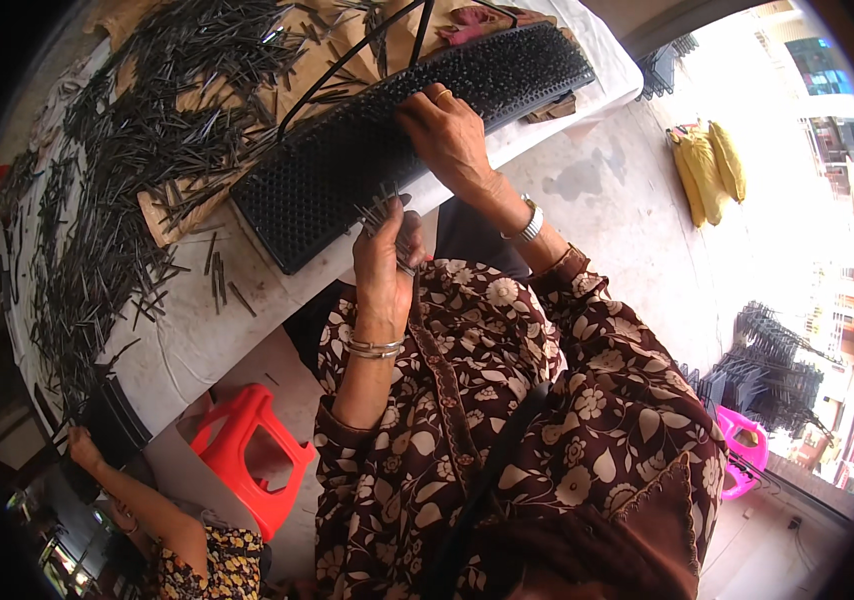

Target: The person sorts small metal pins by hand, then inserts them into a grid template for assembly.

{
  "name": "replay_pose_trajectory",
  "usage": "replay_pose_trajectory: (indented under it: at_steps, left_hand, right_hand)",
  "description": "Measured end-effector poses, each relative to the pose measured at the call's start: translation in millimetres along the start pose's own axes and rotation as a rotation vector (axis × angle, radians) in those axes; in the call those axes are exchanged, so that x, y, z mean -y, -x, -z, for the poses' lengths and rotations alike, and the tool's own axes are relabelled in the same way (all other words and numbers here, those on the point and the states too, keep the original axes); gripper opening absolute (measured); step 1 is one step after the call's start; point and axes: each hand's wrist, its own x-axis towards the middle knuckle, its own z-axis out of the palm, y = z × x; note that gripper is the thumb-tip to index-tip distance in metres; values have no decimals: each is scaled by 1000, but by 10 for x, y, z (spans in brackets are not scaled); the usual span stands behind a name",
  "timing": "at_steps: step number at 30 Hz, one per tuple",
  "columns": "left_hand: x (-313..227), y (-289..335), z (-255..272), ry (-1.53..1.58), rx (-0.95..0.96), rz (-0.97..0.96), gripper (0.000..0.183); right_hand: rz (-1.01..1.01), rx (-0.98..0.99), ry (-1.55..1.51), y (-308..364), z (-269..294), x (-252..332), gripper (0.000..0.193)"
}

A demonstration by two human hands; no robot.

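Note:
My left hand (384,265) is closed around a small bundle of thin dark sticks (378,208), their tips poking out past the thumb. It is just off the near edge of a long black tray (292,210) pierced with rows of small holes. Over the middle of that tray, my right hand (452,142) points its bent, pinched fingers down at the surface. Whatever those fingertips hold is hidden. Toward its far right end the tray is densely filled with short upright pieces; its left end shows bare holes.
A large heap of dark thin strips (172,130) covers the table's left side, partly on brown paper. Several strips lie loose on the white tablecloth (182,345). A red stool (257,450), a co-worker's arm (152,505), yellow sacks (707,170) and a pink stool (744,455) are around.

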Motion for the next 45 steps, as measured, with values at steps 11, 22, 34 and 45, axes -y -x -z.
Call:
replay_pose_trajectory:
  at_steps: [11, 22, 34, 45]
  left_hand:
    - [-18, 75, -24, -44, -16, 16, 25]
    - [1, 126, -15, -55, 22, -14, 27]
    - [-42, 110, -22, -43, 22, -27, 22]
    - [-116, 163, -200, -46, -46, -29, 21]
  right_hand:
    - [1, -28, 95, 22, 18, 17, 10]
    - [-24, -8, 20, 52, 58, 37, 10]
    - [-325, 396, -291, 152, 327, 120, 27]
    - [-363, 305, -612, 342, 519, 367, 16]
